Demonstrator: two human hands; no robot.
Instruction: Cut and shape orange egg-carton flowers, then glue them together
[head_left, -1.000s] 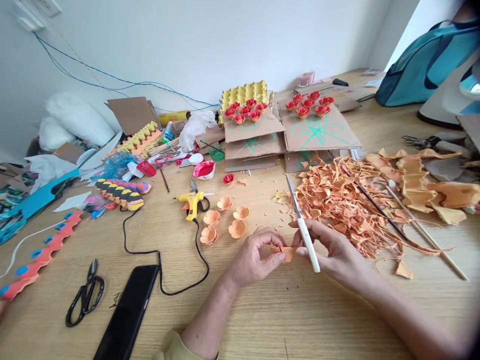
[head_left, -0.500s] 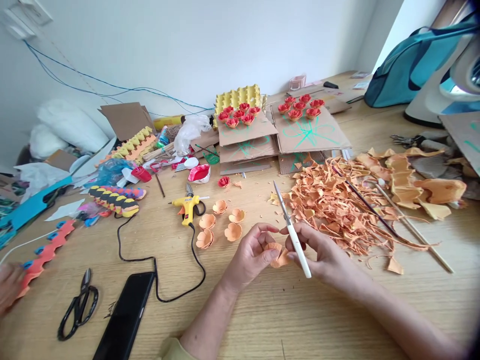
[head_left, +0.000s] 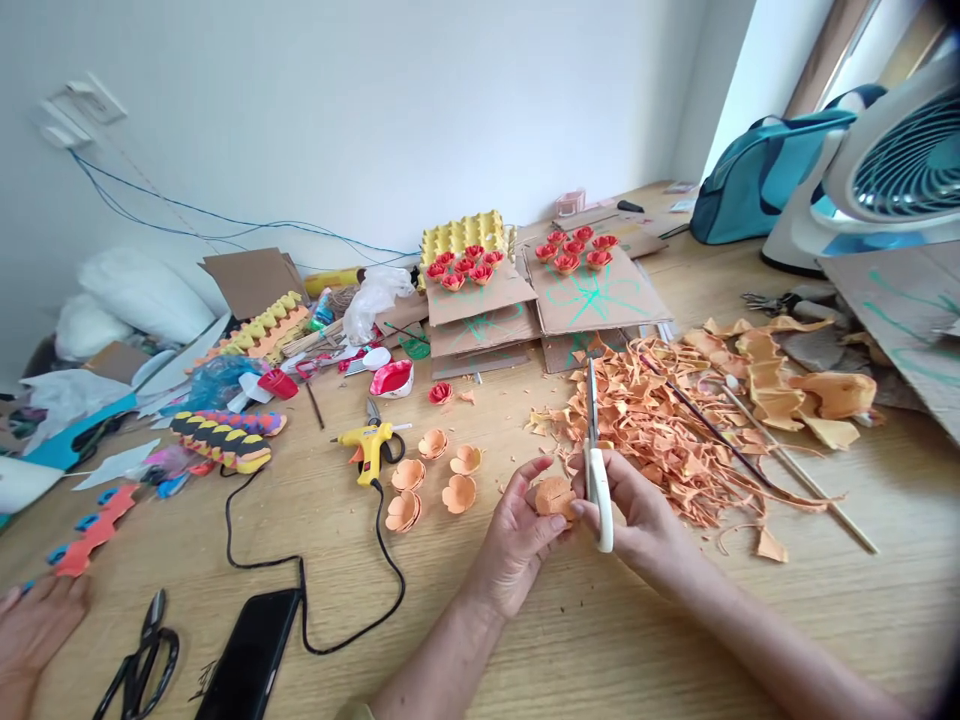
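Between the thumb and fingers of my left hand (head_left: pixel 517 540) is a small orange egg-carton cup (head_left: pixel 553 496), its rounded side facing me. My right hand (head_left: pixel 649 520) grips white-handled scissors (head_left: pixel 600 490), blades pointing away over the scraps, and its fingertips are close to the cup's right side; whether they touch it I cannot tell. Left of my hands lie several orange petal cups (head_left: pixel 459 493), some stacked. Beyond them sits a single red paper flower (head_left: pixel 440 393). A heap of orange cut scraps (head_left: pixel 675 430) spreads beside my right hand.
A yellow glue gun (head_left: pixel 370 447) lies left of the cups, its cord running past a black phone (head_left: pixel 251 655) and black scissors (head_left: pixel 142 660). Another person's hand (head_left: pixel 45 625) rests at far left. Cardboard sheets (head_left: pixel 600 295) hold red flowers. A fan (head_left: pixel 892 170) stands right.
The orange cup has turned so its rounded side faces me. The scissors now point more directly away. My view has shifted right, and the other person's hand has moved further into view.
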